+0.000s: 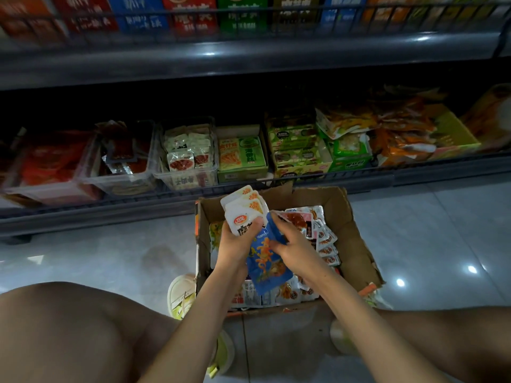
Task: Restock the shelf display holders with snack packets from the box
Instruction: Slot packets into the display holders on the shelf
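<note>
1. While the left hand grips a fanned stack of white snack packets, thumb curled over the front one, the right hand pinches a blue packet that's touching the stack.
2. Both hands are over the open cardboard box, which sits on the floor just off the front edge of the bottom shelf.
3. More loose packets are piled in the box, mostly along its right and near sides.
4. Toward the shelf's left end, clear plastic holders have red-and-white packets in them, with green cartons just beside on the right.
</note>
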`<state>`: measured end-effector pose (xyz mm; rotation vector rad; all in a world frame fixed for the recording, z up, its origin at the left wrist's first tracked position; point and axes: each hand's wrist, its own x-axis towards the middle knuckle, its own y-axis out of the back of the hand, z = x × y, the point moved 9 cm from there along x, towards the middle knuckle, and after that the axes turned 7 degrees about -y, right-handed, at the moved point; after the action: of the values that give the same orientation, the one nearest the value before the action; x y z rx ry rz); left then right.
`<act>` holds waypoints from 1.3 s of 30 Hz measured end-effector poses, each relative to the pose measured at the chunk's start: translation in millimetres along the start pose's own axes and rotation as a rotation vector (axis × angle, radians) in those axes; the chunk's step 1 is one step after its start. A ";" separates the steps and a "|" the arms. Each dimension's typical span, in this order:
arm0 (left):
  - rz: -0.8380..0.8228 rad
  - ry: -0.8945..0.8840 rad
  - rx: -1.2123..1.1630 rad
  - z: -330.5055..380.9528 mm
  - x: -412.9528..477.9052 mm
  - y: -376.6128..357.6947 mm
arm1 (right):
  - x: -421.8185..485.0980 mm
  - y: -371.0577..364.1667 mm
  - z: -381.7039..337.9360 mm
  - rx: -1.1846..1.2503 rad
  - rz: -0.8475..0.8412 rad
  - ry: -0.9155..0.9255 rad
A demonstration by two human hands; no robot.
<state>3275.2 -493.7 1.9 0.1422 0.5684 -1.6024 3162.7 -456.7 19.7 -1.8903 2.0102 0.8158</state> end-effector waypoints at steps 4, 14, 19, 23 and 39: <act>-0.011 -0.073 0.013 40.7 -3.0 -19.6 | -17.5 12.7 -39.9 -0.065 0.001 0.096; -0.228 -0.225 0.007 188.7 -25.2 -122.7 | -73.2 96.6 -168.6 0.357 0.175 0.454; -0.352 -0.304 0.070 253.4 -42.4 -155.8 | -89.4 137.5 -219.7 0.490 0.134 0.488; -0.358 -0.462 0.183 286.0 -46.4 -172.4 | -96.0 160.9 -247.9 0.398 0.250 0.563; -0.193 -0.986 0.676 416.1 28.4 -282.2 | -25.4 278.0 -360.9 0.367 0.436 0.740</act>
<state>3100.5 -698.8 427.3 -0.2115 -0.7442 -1.7591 2960.6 -639.8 385.6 -1.6910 2.8085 -0.2514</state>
